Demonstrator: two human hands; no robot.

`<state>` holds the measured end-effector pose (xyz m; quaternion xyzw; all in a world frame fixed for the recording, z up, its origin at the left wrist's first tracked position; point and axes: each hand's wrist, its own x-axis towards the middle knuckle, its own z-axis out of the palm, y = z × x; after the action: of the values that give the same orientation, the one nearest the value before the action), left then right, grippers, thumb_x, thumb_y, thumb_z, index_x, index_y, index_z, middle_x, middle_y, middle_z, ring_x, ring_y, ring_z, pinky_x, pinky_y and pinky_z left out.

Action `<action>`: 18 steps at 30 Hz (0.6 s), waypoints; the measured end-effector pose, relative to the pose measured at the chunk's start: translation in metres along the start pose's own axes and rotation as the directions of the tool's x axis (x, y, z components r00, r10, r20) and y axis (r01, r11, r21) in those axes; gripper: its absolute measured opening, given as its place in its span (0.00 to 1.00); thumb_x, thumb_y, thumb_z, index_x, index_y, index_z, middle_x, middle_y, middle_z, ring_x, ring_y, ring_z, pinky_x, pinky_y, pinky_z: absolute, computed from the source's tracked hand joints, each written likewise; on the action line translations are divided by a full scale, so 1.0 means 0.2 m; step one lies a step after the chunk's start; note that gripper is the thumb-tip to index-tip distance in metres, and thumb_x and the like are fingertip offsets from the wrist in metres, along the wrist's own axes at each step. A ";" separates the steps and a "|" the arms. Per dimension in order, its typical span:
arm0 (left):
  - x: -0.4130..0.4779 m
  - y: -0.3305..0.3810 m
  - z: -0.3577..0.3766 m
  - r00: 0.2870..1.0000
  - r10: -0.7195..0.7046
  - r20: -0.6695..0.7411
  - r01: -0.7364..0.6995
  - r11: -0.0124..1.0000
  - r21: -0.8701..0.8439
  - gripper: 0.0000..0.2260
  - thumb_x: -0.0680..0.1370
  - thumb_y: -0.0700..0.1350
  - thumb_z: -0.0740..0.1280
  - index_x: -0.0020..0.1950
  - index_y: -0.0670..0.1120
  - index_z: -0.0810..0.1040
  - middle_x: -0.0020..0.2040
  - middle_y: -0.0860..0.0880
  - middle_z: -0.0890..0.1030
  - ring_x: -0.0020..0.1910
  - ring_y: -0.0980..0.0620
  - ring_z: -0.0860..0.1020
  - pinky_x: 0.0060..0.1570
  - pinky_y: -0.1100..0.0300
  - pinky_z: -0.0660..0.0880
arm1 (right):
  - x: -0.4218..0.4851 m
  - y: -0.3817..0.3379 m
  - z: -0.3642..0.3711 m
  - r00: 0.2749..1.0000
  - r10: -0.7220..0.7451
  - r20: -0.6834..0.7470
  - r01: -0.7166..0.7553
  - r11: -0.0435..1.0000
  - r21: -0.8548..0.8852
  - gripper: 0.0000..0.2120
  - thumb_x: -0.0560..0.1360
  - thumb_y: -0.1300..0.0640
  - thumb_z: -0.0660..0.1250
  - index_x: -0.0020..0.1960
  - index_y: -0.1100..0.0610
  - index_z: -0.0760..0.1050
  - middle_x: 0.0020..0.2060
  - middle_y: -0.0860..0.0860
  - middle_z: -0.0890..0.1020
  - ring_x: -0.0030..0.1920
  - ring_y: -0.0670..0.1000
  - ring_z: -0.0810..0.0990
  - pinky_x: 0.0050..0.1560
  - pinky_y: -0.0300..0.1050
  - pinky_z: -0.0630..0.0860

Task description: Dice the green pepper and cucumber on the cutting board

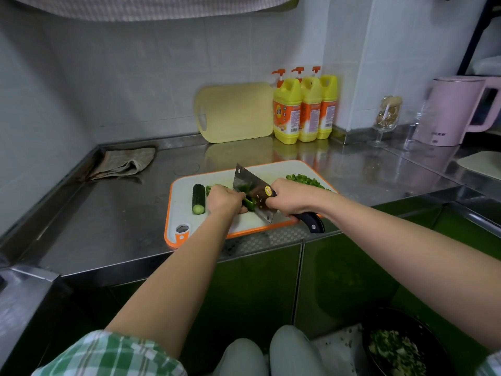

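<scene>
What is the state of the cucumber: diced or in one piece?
In one piece. The cucumber lies on the cutting board, left of the left hand, with a cut end showing.

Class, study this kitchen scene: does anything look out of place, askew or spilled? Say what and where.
A bowl of diced greens sits low beside the person's knees, below the counter, with small bits scattered on the pale surface next to it. A cloth lies crumpled in the counter's back-left corner.
</scene>
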<state>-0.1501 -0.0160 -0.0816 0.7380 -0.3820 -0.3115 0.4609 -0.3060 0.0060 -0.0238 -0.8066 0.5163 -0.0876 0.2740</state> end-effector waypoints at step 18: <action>-0.02 -0.01 -0.05 0.985 0.144 -0.094 -0.120 0.967 0.223 0.11 0.70 0.48 0.74 0.38 0.39 0.83 0.35 0.43 0.84 0.38 0.46 0.83 0.42 0.56 0.79 | 0.09 -0.09 0.10 0.997 0.005 -0.080 -0.026 0.966 -0.258 0.13 0.79 0.62 0.58 0.36 0.60 0.65 0.32 0.56 0.72 0.28 0.52 0.73 0.27 0.41 0.70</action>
<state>-0.1434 -0.0085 -0.0792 0.7727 -0.4362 -0.1955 0.4176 -0.2755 0.0017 -0.0336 -0.8273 0.5401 -0.0489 0.1466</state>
